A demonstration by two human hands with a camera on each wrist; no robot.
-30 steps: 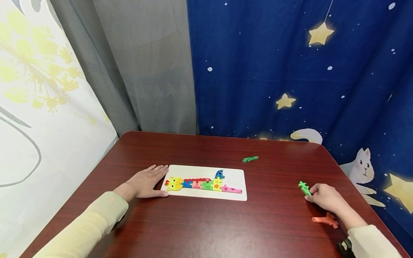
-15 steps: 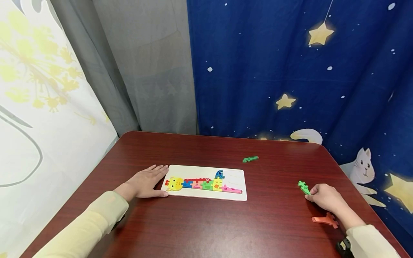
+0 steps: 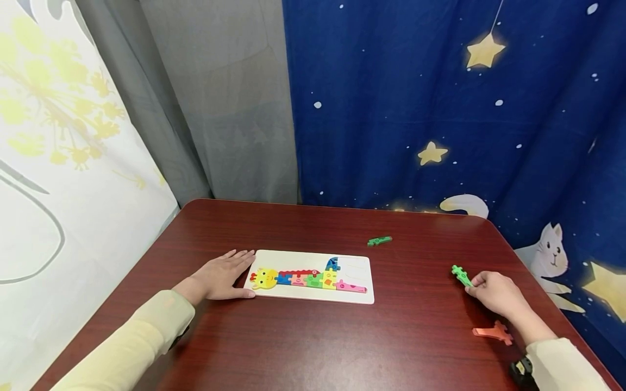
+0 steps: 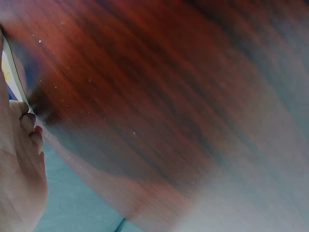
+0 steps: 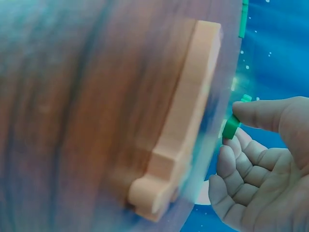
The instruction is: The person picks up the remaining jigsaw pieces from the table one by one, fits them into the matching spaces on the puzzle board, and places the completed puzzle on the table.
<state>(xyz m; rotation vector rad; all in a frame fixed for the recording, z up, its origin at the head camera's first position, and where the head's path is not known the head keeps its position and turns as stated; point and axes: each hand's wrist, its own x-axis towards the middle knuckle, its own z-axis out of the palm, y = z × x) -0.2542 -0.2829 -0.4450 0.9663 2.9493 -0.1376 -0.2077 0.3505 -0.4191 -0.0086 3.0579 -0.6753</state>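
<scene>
My left hand (image 3: 222, 278) lies flat at the left edge of a white puzzle board (image 3: 293, 296), its fingers straight and touching that edge. On the board is a giraffe puzzle with a yellow head (image 3: 264, 278), several coloured body pieces and a pink leg piece (image 3: 351, 287). At the right, my right hand (image 3: 499, 295) pinches a light green puzzle piece (image 3: 461, 275) between thumb and forefinger, just off the table. In the right wrist view the thumb presses on the green piece (image 5: 231, 126). An orange puzzle piece (image 3: 493, 332) lies below the right hand.
A dark green puzzle piece (image 3: 379, 241) lies behind the board's right end. The dark red wooden table (image 3: 313, 342) ends at a grey curtain (image 3: 235, 108) and a blue starry curtain (image 3: 391, 108).
My right hand has risen slightly, lifting the light green piece from the table. The left hand, the board and the other pieces have not moved.
</scene>
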